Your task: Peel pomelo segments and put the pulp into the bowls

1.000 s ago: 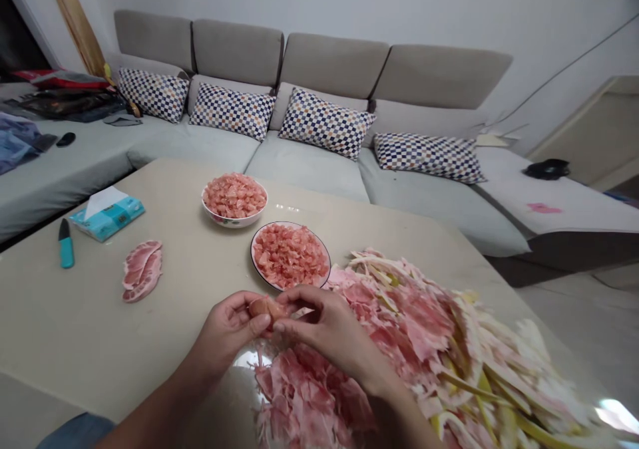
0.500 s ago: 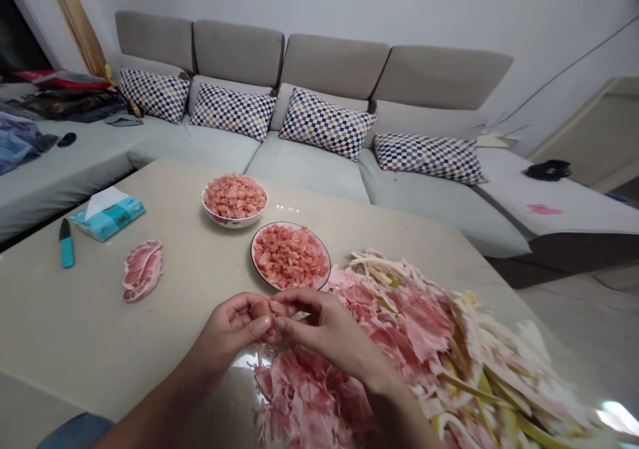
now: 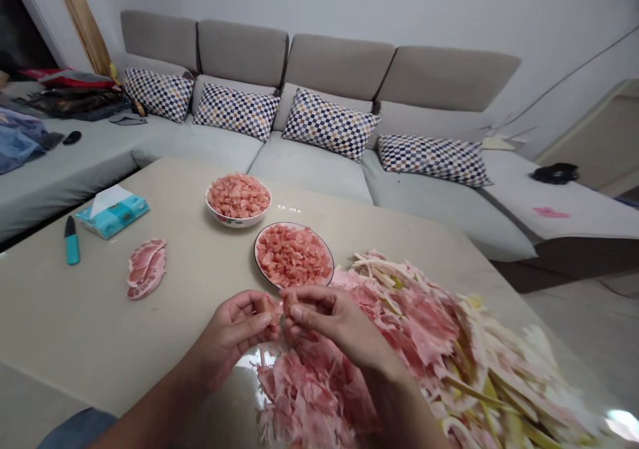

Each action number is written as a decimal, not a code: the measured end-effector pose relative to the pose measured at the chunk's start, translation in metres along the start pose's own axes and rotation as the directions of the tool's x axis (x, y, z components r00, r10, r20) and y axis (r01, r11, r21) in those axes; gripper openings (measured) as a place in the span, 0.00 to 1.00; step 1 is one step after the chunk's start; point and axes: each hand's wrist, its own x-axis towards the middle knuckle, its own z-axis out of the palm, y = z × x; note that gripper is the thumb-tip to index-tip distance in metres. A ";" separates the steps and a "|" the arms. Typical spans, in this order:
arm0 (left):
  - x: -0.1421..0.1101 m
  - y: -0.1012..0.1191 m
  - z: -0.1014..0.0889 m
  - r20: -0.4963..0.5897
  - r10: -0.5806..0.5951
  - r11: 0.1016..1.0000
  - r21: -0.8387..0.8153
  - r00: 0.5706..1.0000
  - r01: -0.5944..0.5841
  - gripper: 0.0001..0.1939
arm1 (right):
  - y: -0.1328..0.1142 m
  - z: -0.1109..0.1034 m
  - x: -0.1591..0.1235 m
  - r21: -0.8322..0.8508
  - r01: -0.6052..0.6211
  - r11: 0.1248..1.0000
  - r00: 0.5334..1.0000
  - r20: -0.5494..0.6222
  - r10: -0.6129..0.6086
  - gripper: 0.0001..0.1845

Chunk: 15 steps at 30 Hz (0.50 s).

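Note:
My left hand and my right hand meet over the near edge of the beige table. Both pinch one small pink pomelo piece between fingertips and thumbs. Below and to the right of the hands spreads a big heap of pink and yellowish peel and membrane. Just beyond the hands stands a plate of peeled pink flesh, and behind that a bowl heaped with the same flesh.
Two unpeeled pomelo segments lie at the left of the table. Farther left are a teal knife and a tissue pack. A grey corner sofa with checked cushions wraps behind the table.
The fingers of both hands have shifted on the pomelo piece, drawing closer together and slightly up. The camera has panned a little, so the scene sits slightly rightward.

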 end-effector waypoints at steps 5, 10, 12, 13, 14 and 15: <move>0.000 0.001 0.000 0.016 0.014 1.000 0.003 1.000 -0.014 0.05 | -0.003 -0.002 0.000 -0.044 0.051 0.998 0.997 -0.057 -0.053 0.13; 0.002 0.000 0.000 0.030 0.007 1.000 0.028 1.000 -0.008 0.07 | 0.001 -0.004 0.002 -0.096 0.059 0.994 0.997 -0.045 -0.063 0.15; 0.003 -0.001 0.000 0.017 -0.009 0.998 0.066 1.000 0.008 0.10 | 0.004 -0.003 0.004 -0.131 0.069 0.989 0.998 0.005 -0.069 0.15; 0.004 -0.002 0.000 -0.001 -0.019 0.995 0.097 1.000 0.019 0.11 | 0.006 -0.002 0.005 -0.147 0.086 0.985 0.996 0.034 -0.082 0.14; 0.004 -0.002 0.000 -0.023 -0.028 0.991 0.129 0.999 0.030 0.12 | 0.007 -0.001 0.006 -0.159 0.106 0.982 0.993 0.059 -0.098 0.13; 0.004 -0.003 0.000 -0.045 -0.030 0.987 0.154 0.999 0.036 0.12 | 0.008 0.000 0.007 -0.167 0.123 0.978 0.991 0.077 -0.112 0.12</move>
